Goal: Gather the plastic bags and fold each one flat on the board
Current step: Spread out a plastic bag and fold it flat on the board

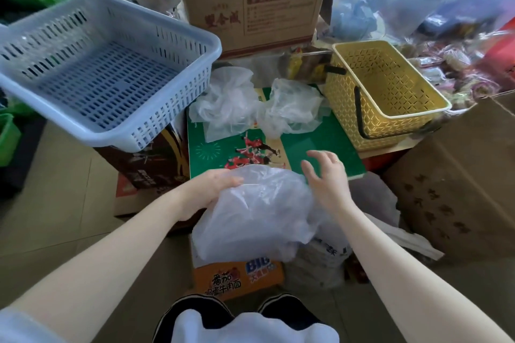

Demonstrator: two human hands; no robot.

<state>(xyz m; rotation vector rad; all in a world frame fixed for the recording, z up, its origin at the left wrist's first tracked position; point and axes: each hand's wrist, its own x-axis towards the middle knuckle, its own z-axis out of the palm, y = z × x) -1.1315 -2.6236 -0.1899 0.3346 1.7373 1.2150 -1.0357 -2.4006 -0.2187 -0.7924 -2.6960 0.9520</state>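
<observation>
A translucent white plastic bag (256,214) hangs crumpled over the near edge of the green printed board (328,145). My left hand (214,184) grips the bag's upper left edge, thumb on top. Spread and loosely bent, the fingers of my right hand (326,172) hover just above the bag's right side and the board, holding nothing. Two more crumpled clear bags lie at the far end of the board, one on the left (225,100) and one on the right (292,106).
A pale blue slotted basket (167,22) sits raised at the left. A yellow basket (348,97) with black handles stands right of the board. Cardboard boxes (250,3) stand behind, a large one (459,181) at right. An orange noodle box (237,278) is below the board.
</observation>
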